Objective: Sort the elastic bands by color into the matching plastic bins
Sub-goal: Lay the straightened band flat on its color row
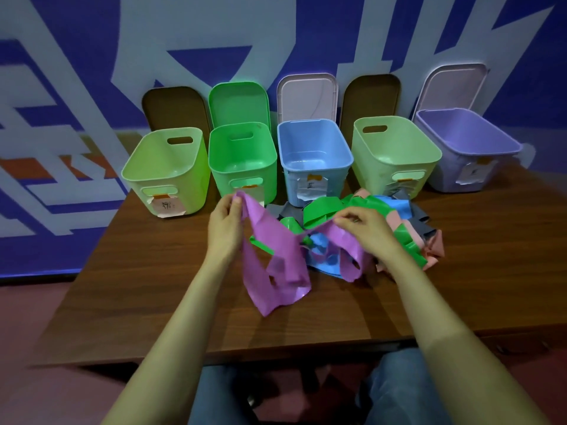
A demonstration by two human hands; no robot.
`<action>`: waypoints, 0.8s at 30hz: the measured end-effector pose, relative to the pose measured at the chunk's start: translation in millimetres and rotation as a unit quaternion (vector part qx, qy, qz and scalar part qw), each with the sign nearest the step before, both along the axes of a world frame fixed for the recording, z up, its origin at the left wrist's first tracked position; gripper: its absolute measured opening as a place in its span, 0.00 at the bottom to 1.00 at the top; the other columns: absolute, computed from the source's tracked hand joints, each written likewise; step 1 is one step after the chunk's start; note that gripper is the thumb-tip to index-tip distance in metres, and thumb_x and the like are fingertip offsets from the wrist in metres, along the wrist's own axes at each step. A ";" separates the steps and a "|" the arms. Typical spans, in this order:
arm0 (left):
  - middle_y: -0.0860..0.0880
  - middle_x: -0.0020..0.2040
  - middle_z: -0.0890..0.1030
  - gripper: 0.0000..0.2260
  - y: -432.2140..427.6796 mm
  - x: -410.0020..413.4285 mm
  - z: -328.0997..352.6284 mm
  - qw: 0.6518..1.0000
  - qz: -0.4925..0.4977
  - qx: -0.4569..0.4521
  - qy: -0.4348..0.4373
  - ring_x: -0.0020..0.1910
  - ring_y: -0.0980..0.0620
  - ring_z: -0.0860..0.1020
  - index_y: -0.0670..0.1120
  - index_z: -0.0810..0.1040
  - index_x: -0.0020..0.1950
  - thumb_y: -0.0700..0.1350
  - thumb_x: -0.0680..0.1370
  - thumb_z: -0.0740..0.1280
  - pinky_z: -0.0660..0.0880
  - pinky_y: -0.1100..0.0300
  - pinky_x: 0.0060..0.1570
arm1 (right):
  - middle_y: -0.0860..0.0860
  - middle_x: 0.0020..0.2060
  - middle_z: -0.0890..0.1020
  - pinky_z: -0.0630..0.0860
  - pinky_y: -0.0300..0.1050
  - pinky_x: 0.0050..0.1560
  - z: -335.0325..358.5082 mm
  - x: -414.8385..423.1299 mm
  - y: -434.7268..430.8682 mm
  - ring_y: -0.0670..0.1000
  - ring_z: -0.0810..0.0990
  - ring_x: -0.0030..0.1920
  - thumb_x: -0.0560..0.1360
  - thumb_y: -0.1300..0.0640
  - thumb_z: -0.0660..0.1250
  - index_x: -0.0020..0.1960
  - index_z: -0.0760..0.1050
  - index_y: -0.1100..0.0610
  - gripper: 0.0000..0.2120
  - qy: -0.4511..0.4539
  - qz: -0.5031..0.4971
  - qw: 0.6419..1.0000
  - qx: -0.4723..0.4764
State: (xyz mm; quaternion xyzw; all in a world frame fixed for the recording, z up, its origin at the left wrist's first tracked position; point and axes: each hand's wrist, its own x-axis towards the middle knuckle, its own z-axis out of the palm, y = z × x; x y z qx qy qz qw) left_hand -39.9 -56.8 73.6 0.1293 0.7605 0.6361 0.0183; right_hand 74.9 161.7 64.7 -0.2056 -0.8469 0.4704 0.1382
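A long purple elastic band hangs between my two hands above the wooden table. My left hand pinches its upper left end. My right hand grips its other end over a tangled pile of green, blue, pink and grey bands. Five open bins stand in a row behind: a light green bin, a green bin, a blue bin, another light green bin and a purple bin. All the bins look empty inside.
Lids lean against the wall behind the bins, among them a green lid and a white lid. Paper labels are taped to the bin fronts. The table's near edge runs just above my knees.
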 end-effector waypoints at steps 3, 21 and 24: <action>0.50 0.41 0.80 0.07 -8.1 4.9 -3.2 0.996 -0.039 -0.081 0.008 0.42 0.53 0.75 0.49 0.79 0.47 0.47 0.80 0.62 0.69 0.58 0.43 | 0.57 0.52 0.79 0.68 0.44 0.51 -2.8 -0.4 18.5 0.56 0.75 0.54 0.76 0.61 0.63 0.56 0.76 0.59 0.10 -0.028 -0.148 0.978 0.142; 0.55 0.35 0.79 0.06 1.2 14.5 26.5 0.962 -0.103 -0.223 0.121 0.35 0.60 0.74 0.49 0.82 0.45 0.50 0.72 0.73 0.67 0.71 0.34 | 0.53 0.45 0.82 0.74 0.52 0.51 -8.7 -10.2 -74.5 0.55 0.80 0.47 0.76 0.55 0.66 0.50 0.74 0.54 0.05 -0.029 0.114 0.993 0.015; 0.50 0.43 0.81 0.12 -9.9 3.7 12.2 0.910 -0.160 -0.363 0.119 0.43 0.50 0.77 0.50 0.80 0.51 0.50 0.70 0.73 0.73 0.58 0.42 | 0.54 0.43 0.82 0.74 0.48 0.50 1.6 -8.4 -49.1 0.54 0.80 0.46 0.76 0.62 0.64 0.46 0.78 0.54 0.05 0.004 0.091 0.996 -0.021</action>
